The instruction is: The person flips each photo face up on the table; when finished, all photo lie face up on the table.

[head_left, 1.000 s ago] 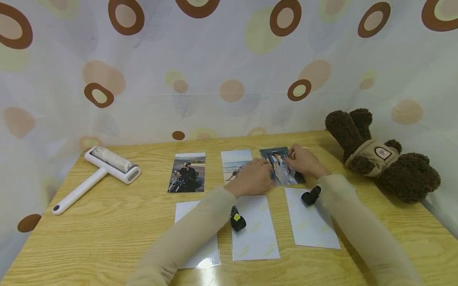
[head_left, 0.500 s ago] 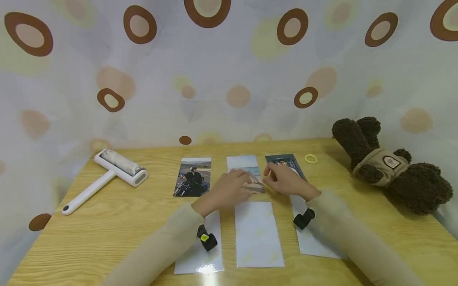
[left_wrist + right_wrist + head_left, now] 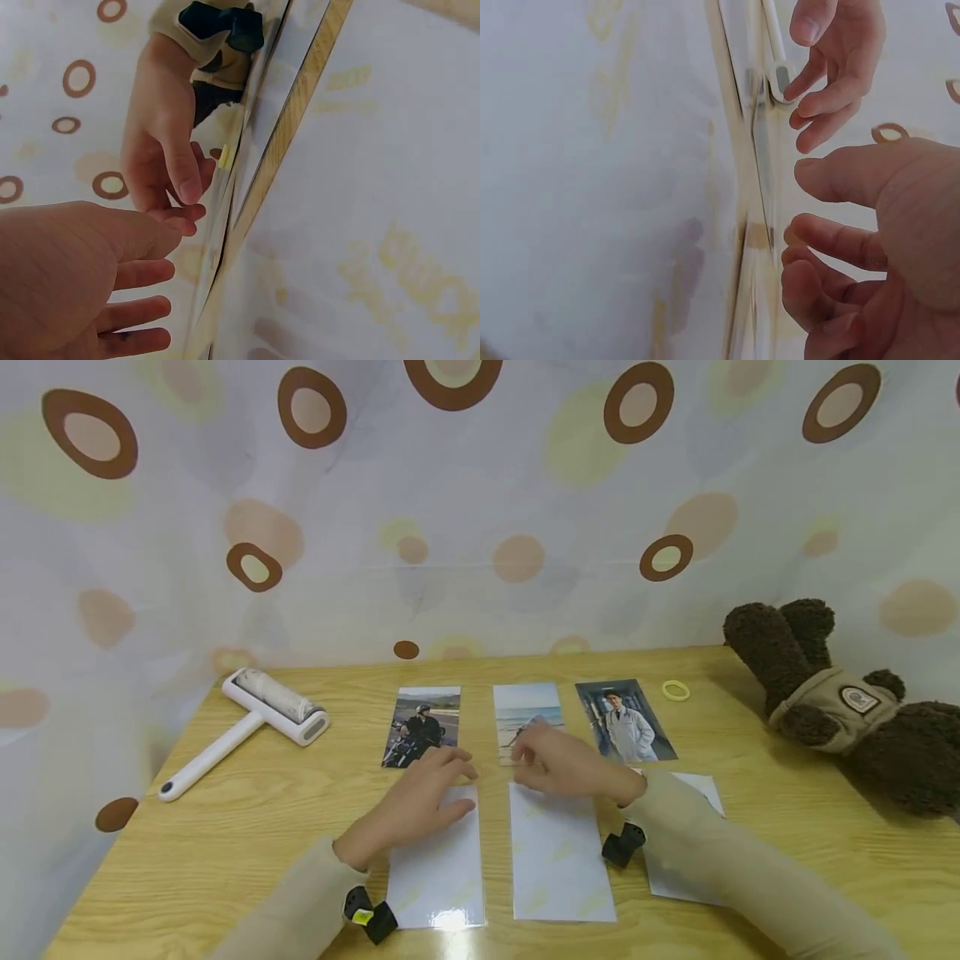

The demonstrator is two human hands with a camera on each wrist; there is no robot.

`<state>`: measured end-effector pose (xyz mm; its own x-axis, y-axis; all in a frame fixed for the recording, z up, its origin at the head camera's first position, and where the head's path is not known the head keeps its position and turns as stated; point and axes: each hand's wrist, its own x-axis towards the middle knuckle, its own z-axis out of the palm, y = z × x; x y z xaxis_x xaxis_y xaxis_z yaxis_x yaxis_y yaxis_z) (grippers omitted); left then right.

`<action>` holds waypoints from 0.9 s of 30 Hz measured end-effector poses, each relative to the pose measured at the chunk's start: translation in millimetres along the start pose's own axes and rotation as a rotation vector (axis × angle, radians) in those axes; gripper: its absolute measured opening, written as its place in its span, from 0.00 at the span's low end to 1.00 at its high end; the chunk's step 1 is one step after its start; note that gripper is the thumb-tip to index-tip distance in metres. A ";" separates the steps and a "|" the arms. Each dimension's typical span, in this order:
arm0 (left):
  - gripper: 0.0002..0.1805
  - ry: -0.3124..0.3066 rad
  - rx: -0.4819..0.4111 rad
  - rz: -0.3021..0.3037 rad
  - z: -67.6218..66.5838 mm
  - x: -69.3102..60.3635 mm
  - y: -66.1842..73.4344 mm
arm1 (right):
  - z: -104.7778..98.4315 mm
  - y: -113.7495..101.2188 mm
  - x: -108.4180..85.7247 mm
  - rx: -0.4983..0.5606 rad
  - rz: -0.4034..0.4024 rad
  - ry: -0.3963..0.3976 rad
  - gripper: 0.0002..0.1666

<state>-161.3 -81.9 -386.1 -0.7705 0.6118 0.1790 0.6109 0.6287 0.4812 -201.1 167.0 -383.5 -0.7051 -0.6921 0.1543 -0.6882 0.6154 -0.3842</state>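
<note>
Hovering over the left white card (image 3: 438, 877), my left grip (image 3: 416, 802) is slack and empty; my right grip (image 3: 570, 766), loosely curled round nothing, hangs above the middle white card (image 3: 561, 868), partly hiding the beach photo (image 3: 527, 703) on the bench (image 3: 225, 835).

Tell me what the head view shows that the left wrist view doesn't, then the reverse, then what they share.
Only the head view: the white lint roller, and clear pictures on the motorcyclist photo, the beach photo and the doctor photo.

Only the left wrist view: the palm side of the left hand, plus faint dark finger shapes, reflection or shadow, on a white card.

Both: the left hand and right hand, neither holding anything, a white card, the wooden table and the patterned cloth.
</note>
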 end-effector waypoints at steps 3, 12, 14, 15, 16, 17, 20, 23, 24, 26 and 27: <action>0.15 -0.002 -0.016 -0.001 0.8 -10.3 -3.5 | 2.5 -5.5 1.8 -0.018 0.000 -0.035 0.11; 0.15 -0.028 -0.004 -0.068 -11.4 -48.1 -16.7 | 7.1 -16.0 9.7 0.058 0.009 -0.135 0.22; 0.16 -0.030 -0.021 -0.063 -15.2 -56.8 -21.2 | 7.5 -19.1 11.4 0.085 0.004 -0.150 0.24; 0.16 -0.034 -0.033 -0.060 -16.7 -61.0 -23.3 | 7.7 -20.7 12.4 0.101 0.001 -0.163 0.26; 0.17 -0.042 -0.048 -0.058 -17.8 -64.9 -25.2 | 8.5 -21.5 13.5 0.111 -0.007 -0.173 0.27; 0.17 -0.049 -0.060 -0.051 -18.4 -68.3 -26.9 | 9.5 -22.1 14.7 0.118 -0.013 -0.184 0.28; 0.20 -0.092 -0.102 -0.048 -18.9 -75.6 -29.7 | 14.0 -23.4 18.9 0.118 -0.026 -0.211 0.32; 0.23 -0.143 -0.124 -0.052 -17.4 -79.3 -30.5 | 19.0 -25.0 23.4 0.096 -0.022 -0.229 0.34; 0.24 -0.159 -0.130 -0.056 -16.7 -80.0 -30.6 | 20.2 -26.5 24.9 0.088 -0.016 -0.235 0.35; 0.26 -0.180 -0.127 -0.053 -15.4 -80.8 -31.0 | 22.7 -29.0 28.0 0.079 -0.007 -0.245 0.36; 0.27 -0.185 -0.124 -0.051 -14.9 -81.0 -31.2 | 23.7 -30.5 29.7 0.074 -0.001 -0.251 0.36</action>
<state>-120.6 -158.2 -402.8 -0.7462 0.6658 -0.0031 0.5363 0.6038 0.5898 -197.0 118.8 -388.7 -0.6333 -0.7706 -0.0723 -0.6684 0.5916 -0.4509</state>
